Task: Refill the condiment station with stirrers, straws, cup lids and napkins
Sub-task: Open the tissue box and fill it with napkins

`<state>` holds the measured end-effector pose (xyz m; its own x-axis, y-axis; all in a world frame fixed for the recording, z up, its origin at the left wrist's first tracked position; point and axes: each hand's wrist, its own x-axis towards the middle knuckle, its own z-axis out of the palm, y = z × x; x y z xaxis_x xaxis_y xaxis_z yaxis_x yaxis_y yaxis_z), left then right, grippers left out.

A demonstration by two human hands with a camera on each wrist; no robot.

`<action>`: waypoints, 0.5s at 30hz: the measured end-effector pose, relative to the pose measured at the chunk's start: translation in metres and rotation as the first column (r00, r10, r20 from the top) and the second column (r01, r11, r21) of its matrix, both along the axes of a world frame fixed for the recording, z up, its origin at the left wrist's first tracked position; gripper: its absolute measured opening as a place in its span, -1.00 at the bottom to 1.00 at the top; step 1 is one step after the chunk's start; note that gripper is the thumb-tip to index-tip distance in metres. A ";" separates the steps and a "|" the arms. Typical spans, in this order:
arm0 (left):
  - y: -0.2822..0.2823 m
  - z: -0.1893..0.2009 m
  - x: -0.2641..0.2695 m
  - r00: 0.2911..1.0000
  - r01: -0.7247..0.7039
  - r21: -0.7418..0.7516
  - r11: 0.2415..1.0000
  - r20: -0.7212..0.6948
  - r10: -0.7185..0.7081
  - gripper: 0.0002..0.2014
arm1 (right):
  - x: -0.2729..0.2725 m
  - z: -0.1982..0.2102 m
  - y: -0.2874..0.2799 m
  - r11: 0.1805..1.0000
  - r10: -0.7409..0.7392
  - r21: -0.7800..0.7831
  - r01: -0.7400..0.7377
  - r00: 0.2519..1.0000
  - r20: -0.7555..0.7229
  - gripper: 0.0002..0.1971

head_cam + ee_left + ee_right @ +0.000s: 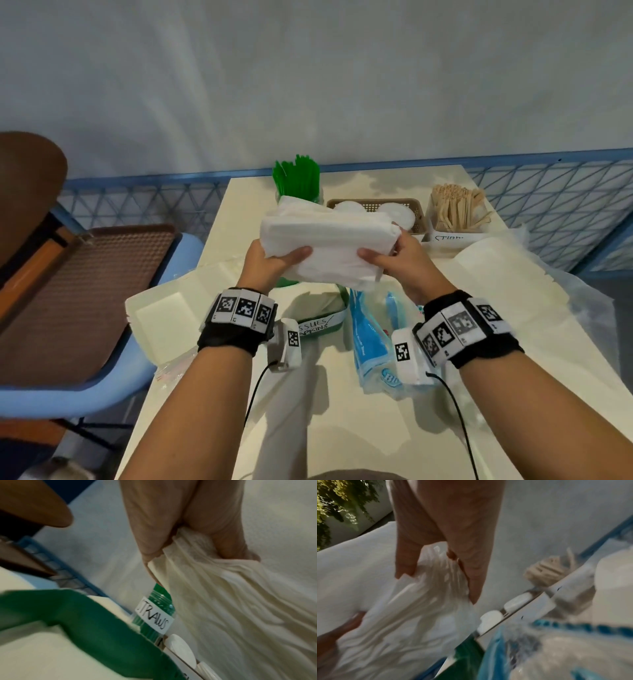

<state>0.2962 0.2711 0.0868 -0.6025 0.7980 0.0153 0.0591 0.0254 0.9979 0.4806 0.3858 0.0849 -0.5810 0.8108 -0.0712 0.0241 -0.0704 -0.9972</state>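
A thick stack of white napkins [329, 240] hangs in the air over the table, held at both ends. My left hand [270, 258] grips its left end, thumb on top; my right hand [394, 257] grips the right end. Up close, the napkins [231, 608] fan out from my left fingers [150, 536], and the napkins [419, 608] spread from my right fingers [471, 566]. Below the stack stands a green holder [322, 318] labelled tissues/napkins. Green straws [298, 180] in a jar, cup lids in a brown basket [376, 205] and wooden stirrers [455, 207] line the back.
An empty blue napkin wrapper [373, 346] lies on the white table [342, 428] under my right wrist. A white foam tray [161, 322] sits at the left edge, clear plastic sheet [534, 274] at the right. A blue chair with brown tray [85, 291] stands left.
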 end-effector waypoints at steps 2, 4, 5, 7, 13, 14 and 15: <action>-0.014 -0.011 -0.008 0.996 -0.056 0.022 0.998 0.074 0.054 -0.63 | -0.022 -0.005 -0.010 0.999 0.002 -0.036 -0.003 1.000 -0.014 -0.50; -0.026 -0.025 -0.014 0.988 -0.097 0.003 0.995 0.117 0.096 -0.59 | -0.040 -0.012 -0.015 0.999 0.020 -0.050 -0.020 1.000 0.000 -0.52; -0.032 -0.032 -0.017 0.984 -0.117 -0.020 0.993 0.133 0.118 -0.57 | -0.047 -0.016 -0.017 0.999 0.036 -0.040 -0.036 0.999 0.021 -0.52; -0.040 -0.044 -0.021 0.980 -0.132 -0.059 0.989 0.143 0.139 -0.50 | -0.057 -0.027 -0.017 0.997 0.076 -0.006 -0.076 0.993 0.091 -0.51; -0.048 -0.057 -0.024 0.950 -0.232 -0.087 0.969 0.195 0.245 -0.38 | -0.065 -0.047 -0.014 0.976 0.218 -0.040 -0.215 0.943 0.251 -0.48; -0.047 -0.058 -0.025 0.946 -0.246 -0.101 0.964 0.191 0.262 -0.32 | -0.065 -0.048 -0.012 0.971 0.236 -0.036 -0.236 0.928 0.289 -0.47; -0.047 -0.058 -0.025 0.947 -0.249 -0.114 0.962 0.181 0.266 -0.30 | -0.066 -0.048 -0.009 0.967 0.245 -0.021 -0.253 0.912 0.330 -0.46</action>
